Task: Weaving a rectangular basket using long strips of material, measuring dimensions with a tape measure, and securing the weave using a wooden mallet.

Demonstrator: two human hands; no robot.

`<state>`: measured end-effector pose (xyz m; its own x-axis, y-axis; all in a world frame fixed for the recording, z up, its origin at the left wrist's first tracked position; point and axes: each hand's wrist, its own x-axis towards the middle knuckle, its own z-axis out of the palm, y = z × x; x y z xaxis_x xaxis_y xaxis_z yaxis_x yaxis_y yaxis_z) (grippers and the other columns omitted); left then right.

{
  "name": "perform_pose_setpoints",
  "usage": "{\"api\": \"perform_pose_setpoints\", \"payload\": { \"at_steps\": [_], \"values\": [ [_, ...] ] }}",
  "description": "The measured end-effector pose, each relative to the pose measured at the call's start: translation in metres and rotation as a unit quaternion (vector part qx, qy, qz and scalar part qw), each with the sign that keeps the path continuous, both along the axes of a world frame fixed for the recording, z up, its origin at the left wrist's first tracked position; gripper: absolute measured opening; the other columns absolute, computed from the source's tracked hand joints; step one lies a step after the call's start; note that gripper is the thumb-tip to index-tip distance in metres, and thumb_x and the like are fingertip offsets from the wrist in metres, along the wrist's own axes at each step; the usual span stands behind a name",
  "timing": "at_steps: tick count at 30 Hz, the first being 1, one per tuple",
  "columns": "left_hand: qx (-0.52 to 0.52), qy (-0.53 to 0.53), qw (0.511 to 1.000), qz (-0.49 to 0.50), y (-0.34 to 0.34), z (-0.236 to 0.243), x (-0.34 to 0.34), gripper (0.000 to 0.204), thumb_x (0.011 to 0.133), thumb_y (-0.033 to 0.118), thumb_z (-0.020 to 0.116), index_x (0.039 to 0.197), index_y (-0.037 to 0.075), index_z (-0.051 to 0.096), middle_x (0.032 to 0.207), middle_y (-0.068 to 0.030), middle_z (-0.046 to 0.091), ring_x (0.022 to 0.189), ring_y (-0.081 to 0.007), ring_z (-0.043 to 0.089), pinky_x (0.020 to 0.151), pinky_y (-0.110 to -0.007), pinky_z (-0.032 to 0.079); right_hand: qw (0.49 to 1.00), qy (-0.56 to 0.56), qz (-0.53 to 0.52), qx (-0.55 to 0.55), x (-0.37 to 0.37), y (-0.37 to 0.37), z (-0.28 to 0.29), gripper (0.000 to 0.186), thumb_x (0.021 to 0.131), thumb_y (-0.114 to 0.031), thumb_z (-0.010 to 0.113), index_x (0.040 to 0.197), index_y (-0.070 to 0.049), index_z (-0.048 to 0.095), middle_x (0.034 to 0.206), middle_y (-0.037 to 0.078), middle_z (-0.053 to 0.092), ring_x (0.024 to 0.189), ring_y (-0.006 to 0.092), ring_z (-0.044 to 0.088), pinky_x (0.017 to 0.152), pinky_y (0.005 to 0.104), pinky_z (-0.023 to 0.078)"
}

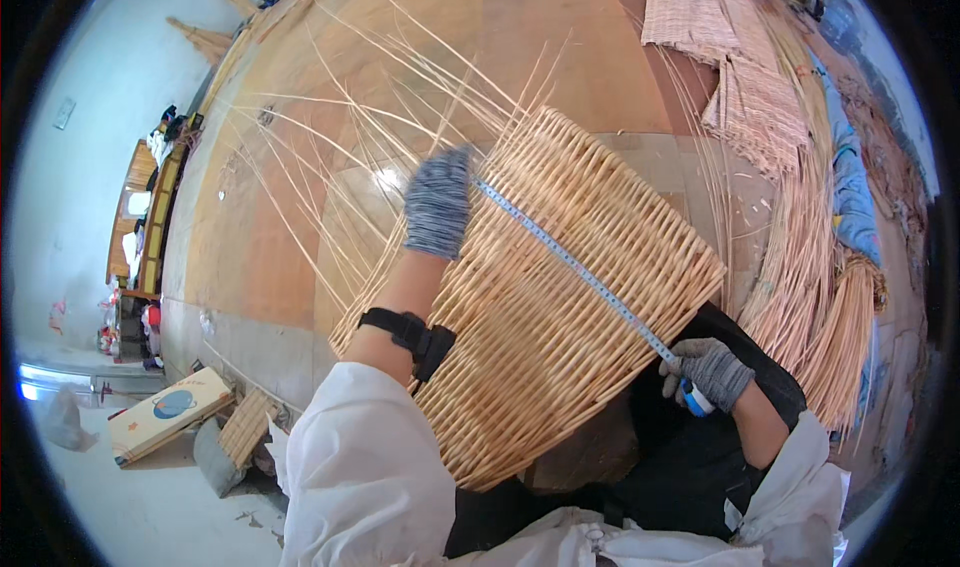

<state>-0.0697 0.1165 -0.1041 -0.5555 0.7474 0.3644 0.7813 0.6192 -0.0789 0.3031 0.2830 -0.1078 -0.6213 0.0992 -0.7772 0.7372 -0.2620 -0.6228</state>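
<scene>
A woven wicker panel (560, 297) lies tilted across my lap, with long loose willow rods (350, 167) sticking out past its far left edge. A pale tape measure (575, 265) is stretched over the weave from the upper left to the lower right. My left hand (438, 202), in a grey knit glove, is at the tape's far end by the panel's edge; its fingertips are hidden behind the hand. My right hand (708, 375), gloved too, closes around the tape measure's blue and white case just off the panel's near right corner.
Bundles of peeled willow rods (800, 267) lie on the floor at the right, beside blue cloth (850, 187). Finished woven pieces (700, 22) are stacked at the far right. A pale box (170, 415) and a grey cushion (217, 457) sit at the lower left, near a wooden shelf (150, 217).
</scene>
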Motion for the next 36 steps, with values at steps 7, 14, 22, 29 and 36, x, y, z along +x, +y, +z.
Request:
{"api": "perform_pose_setpoints", "payload": {
  "at_steps": [7, 14, 22, 29, 36],
  "values": [
    [-0.036, -0.237, 0.955, 0.176, 0.039, -0.007, -0.018, 0.04, 0.086, 0.038, 0.046, 0.102, 0.005, 0.062, 0.099, -0.0193, 0.062, 0.094, -0.0339, 0.059, 0.085, -0.041, 0.045, 0.979, 0.086, -0.18, -0.029, 0.0, 0.007, -0.004, 0.014, 0.088, -0.013, 0.053, 0.088, 0.0, 0.058, 0.07, 0.012, 0.063, 0.053, 0.017, 0.058, 0.048, 0.0265, 0.048],
    [-0.018, -0.31, 0.907, 0.285, 0.044, -0.013, -0.056, 0.06, 0.08, 0.055, 0.051, 0.093, -0.002, 0.065, 0.09, -0.0208, 0.064, 0.089, -0.0325, 0.062, 0.079, -0.039, 0.046, 0.994, 0.062, -0.089, -0.001, 0.005, 0.03, 0.009, 0.022, 0.087, -0.021, 0.056, 0.088, 0.0, 0.056, 0.07, 0.013, 0.062, 0.053, 0.0173, 0.059, 0.05, 0.0256, 0.048],
    [0.294, -0.502, 0.809, 0.079, 0.039, -0.033, -0.049, 0.038, 0.083, 0.039, 0.058, 0.091, 0.003, 0.066, 0.071, -0.0034, 0.061, 0.064, -0.015, 0.053, 0.061, -0.029, 0.044, 0.99, 0.083, -0.109, 0.026, 0.012, 0.054, 0.024, 0.02, 0.087, -0.02, 0.056, 0.088, 0.0, 0.056, 0.07, 0.013, 0.062, 0.056, 0.0177, 0.06, 0.054, 0.026, 0.05],
    [0.417, -0.369, 0.814, 0.168, 0.071, -0.028, -0.052, 0.028, 0.079, 0.028, 0.064, 0.096, 0.006, 0.067, 0.079, -0.0099, 0.066, 0.076, -0.0215, 0.06, 0.072, -0.033, 0.046, 0.99, 0.078, -0.117, 0.031, 0.018, 0.068, 0.033, 0.021, 0.087, -0.02, 0.056, 0.086, 0.0, 0.057, 0.069, 0.012, 0.063, 0.056, 0.0168, 0.06, 0.052, 0.0247, 0.048],
    [0.053, -0.353, 0.921, 0.157, 0.103, -0.024, -0.063, 0.047, 0.073, 0.043, 0.067, 0.097, 0.003, 0.065, 0.089, -0.0119, 0.067, 0.08, -0.0231, 0.062, 0.077, -0.033, 0.045, 0.996, 0.039, -0.058, 0.051, 0.017, 0.073, 0.033, 0.017, 0.087, -0.015, 0.054, 0.087, 0.002, 0.058, 0.07, 0.014, 0.063, 0.057, 0.0183, 0.06, 0.053, 0.0262, 0.049]
  ]
}}
